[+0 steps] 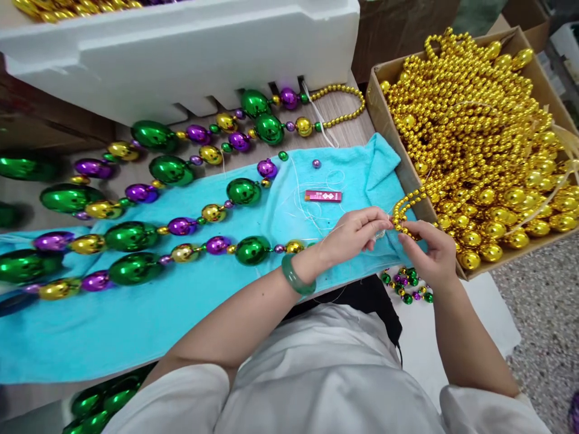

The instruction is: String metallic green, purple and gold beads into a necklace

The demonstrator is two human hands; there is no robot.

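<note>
My left hand (pixel 357 232), with a green bangle (pixel 296 274) at its wrist, pinches close to the end of a gold bead strand (pixel 400 208); thin thread shows near its fingertips, though the exact hold is too small to tell. Thumb and fingers of my right hand (pixel 429 250) are closed on the same gold bead strand, which runs back into the cardboard box. A long string of green, purple and gold beads (pixel 253 250) lies on the turquoise towel (pixel 181 319) and passes behind my left wrist. A red lighter (pixel 322 196) and a loose purple bead (pixel 316 163) rest beyond my left hand.
The cardboard box (pixel 425 208) at right is heaped with gold bead strands (pixel 470 108). A white foam block (pixel 203 60) stands along the back, with another large bead string (pixel 269 128) before it. A small bead bunch (pixel 407 283) lies below my right hand.
</note>
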